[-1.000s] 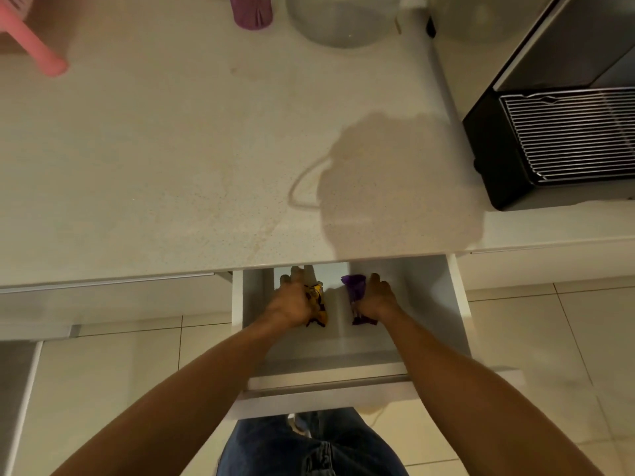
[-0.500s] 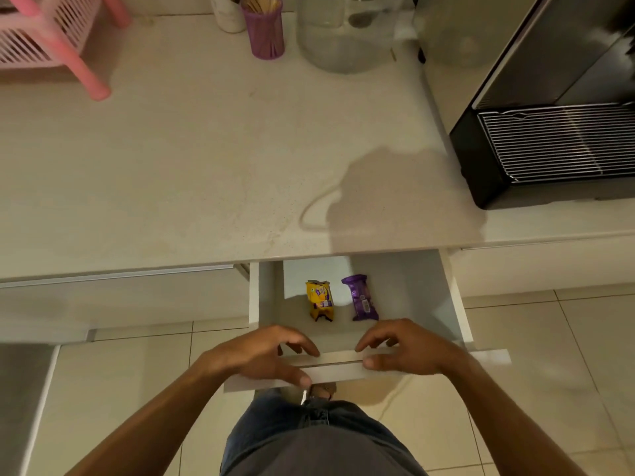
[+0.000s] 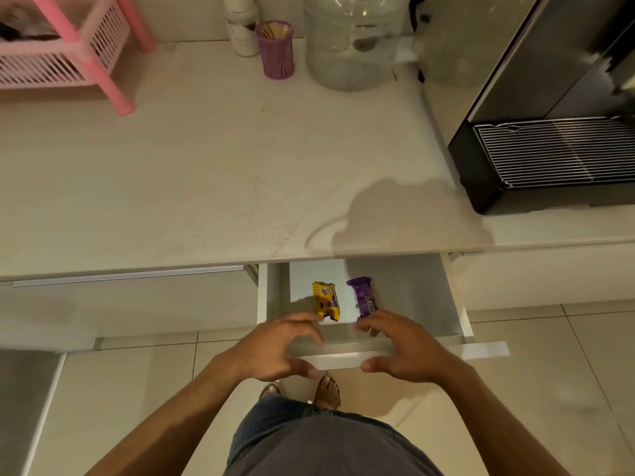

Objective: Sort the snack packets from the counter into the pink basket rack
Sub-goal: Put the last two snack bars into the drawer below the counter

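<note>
A yellow snack packet (image 3: 326, 301) and a purple snack packet (image 3: 363, 297) lie side by side on the floor of an open white drawer (image 3: 450, 297) under the counter. My left hand (image 3: 275, 348) hovers at the drawer's front edge, fingers spread, holding nothing. My right hand (image 3: 402, 345) is beside it over the front edge, also empty, its fingertips just short of the purple packet. The pink basket rack (image 3: 65, 56) stands at the far left of the counter; dark items show in its upper basket.
On the white counter (image 3: 206, 166) at the back stand a purple cup of sticks (image 3: 276, 51), a white bottle (image 3: 242, 29) and a large clear water jug (image 3: 354, 42). A black appliance with a metal grille (image 3: 549, 149) fills the right side. Tiled floor lies below.
One second ago both hands were inside the drawer on the two packets. They let go and drew back to the drawer's front edge; the packets stay in the drawer. The view tilted up, showing the rack.
</note>
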